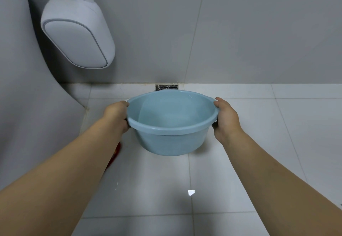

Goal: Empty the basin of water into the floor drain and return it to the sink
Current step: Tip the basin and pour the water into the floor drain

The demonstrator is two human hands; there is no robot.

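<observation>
Both hands grip the rim of the blue basin (171, 122): left hand (117, 114) on its left edge, right hand (224, 117) on its right. The basin is held upright above the tiled floor (148, 189), containing water. Beyond it, the floor drain (166, 87) sits against the wall (240, 32).

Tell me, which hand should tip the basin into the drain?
Probably both. The left hand and right hand grip opposite rims of the basin, and the drain lies straight ahead, past the far rim. Neither side is closer, so both would likely tip together.
</observation>
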